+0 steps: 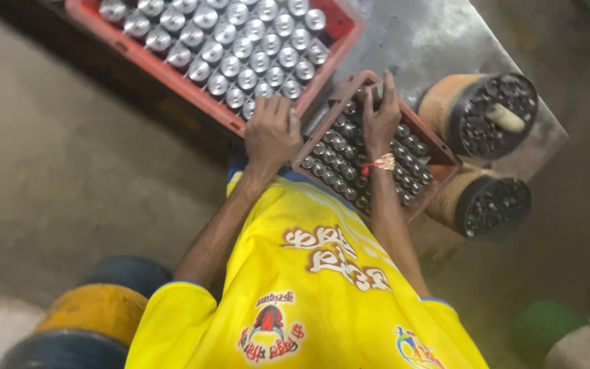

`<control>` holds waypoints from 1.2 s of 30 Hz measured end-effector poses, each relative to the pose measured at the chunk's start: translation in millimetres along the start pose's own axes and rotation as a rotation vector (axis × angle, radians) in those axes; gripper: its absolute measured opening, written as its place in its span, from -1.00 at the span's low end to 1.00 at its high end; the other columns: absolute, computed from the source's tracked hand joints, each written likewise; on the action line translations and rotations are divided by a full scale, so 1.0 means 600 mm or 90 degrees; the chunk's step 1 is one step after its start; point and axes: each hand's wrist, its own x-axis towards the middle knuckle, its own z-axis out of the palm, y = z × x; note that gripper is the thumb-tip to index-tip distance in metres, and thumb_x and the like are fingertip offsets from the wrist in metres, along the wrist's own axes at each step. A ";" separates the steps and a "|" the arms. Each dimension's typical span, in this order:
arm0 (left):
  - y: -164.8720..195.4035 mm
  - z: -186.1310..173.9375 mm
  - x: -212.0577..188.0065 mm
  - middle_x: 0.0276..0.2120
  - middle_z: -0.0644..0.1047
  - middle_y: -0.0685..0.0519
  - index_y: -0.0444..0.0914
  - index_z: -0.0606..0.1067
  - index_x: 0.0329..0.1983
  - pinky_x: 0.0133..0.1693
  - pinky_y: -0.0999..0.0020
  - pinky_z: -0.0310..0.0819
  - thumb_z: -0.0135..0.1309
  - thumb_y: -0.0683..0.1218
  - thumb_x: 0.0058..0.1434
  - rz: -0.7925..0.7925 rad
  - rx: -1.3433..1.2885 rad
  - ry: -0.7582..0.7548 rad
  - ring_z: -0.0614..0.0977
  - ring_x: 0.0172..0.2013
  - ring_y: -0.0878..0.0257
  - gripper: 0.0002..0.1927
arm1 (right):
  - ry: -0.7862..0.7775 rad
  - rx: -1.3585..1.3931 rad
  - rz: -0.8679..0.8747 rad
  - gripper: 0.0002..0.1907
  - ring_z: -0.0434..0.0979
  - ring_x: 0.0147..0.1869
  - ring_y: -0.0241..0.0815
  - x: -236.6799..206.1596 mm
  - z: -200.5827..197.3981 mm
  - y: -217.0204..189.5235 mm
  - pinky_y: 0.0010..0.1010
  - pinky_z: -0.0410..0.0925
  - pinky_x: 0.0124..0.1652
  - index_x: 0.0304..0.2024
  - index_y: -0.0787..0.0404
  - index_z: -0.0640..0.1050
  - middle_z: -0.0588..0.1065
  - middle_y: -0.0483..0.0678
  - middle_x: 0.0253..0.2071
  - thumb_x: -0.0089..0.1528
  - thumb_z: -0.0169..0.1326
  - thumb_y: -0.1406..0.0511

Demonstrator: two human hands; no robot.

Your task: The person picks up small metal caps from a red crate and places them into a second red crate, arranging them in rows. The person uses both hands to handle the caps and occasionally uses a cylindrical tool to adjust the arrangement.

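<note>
A yellow printed shirt [308, 294] fills the near part of the view, with both bare forearms stretched out from it. The left hand [271, 130] is laid knuckles-up at the near edge of the red crate [172, 75], its fingers curled over the nearest silver-capped tubes [240, 48]; whether this grip is closed on one of them cannot be told. The right hand [379, 116], with a red thread tied at the wrist, is set down into the small brown tray [438, 154], its fingers bent among the dark-capped tubes [339, 164] packed upright in rows; its grip is narrow, and what it pinches is hidden. The tray is seen resting on the grey tabletop [431, 41], just beside the red crate. To the right of the tray, two round bundles [486, 113] of small tubes wrapped in brown bands are seen lying on their sides, one nearer, one farther.
</note>
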 end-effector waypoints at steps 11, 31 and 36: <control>-0.001 0.004 -0.002 -0.28 0.46 -0.09 -0.30 0.45 -0.24 -0.14 0.04 0.44 0.06 -0.17 0.24 0.008 0.010 -0.009 0.49 -0.16 -0.07 -0.91 | -0.055 0.059 0.006 -0.42 0.52 0.33 0.21 -0.033 -0.059 0.032 -0.11 0.38 0.25 0.39 0.38 0.37 0.45 0.24 0.28 0.36 0.21 0.36; 0.002 0.008 -0.005 -0.28 0.46 -0.10 -0.30 0.45 -0.26 -0.13 0.02 0.42 0.06 -0.17 0.25 0.004 0.022 -0.010 0.49 -0.15 -0.10 -0.92 | 0.104 -0.001 0.077 -0.62 0.50 0.29 0.14 -0.079 -0.128 0.044 -0.13 0.31 0.28 0.21 0.27 0.44 0.51 0.21 0.19 0.37 0.16 0.32; 0.003 0.010 -0.006 -0.28 0.45 -0.11 -0.31 0.44 -0.26 -0.12 0.01 0.43 0.06 -0.18 0.28 0.005 0.025 -0.016 0.49 -0.15 -0.10 -0.92 | 0.253 -0.060 0.120 -0.61 0.42 0.43 0.19 -0.094 -0.152 0.046 -0.12 0.24 0.42 0.29 0.30 0.41 0.39 0.25 0.37 0.43 0.12 0.36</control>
